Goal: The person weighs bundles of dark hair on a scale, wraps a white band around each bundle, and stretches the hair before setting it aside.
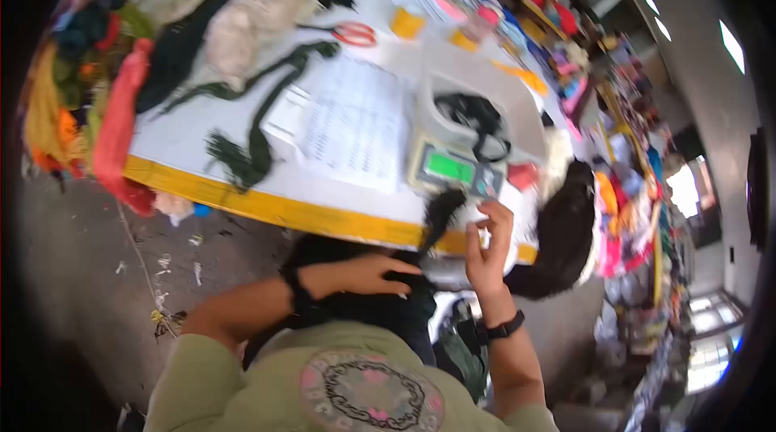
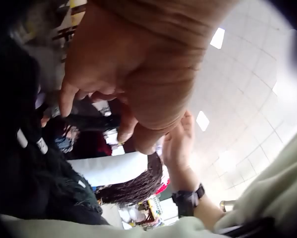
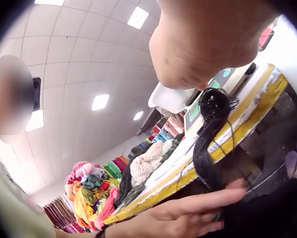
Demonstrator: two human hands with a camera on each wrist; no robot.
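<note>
My left hand reaches across my lap, fingers mostly extended and the thumb apart from them. A hank of black yarn hangs over the table edge, its lower end right at the left fingers in the right wrist view. More black yarn with white ties lies beside that hand in the left wrist view. My right hand is raised at the table edge, fingers loosely bent, close to the yarn's upper end. Just beyond it is a scale with a green display, bearing a pale bin with dark yarn inside.
On the white table, a written sheet, red-handled scissors, dark green yarn and cream yarn lie left of the scale. A coral hank hangs at the left corner, a dark brown hank at the right.
</note>
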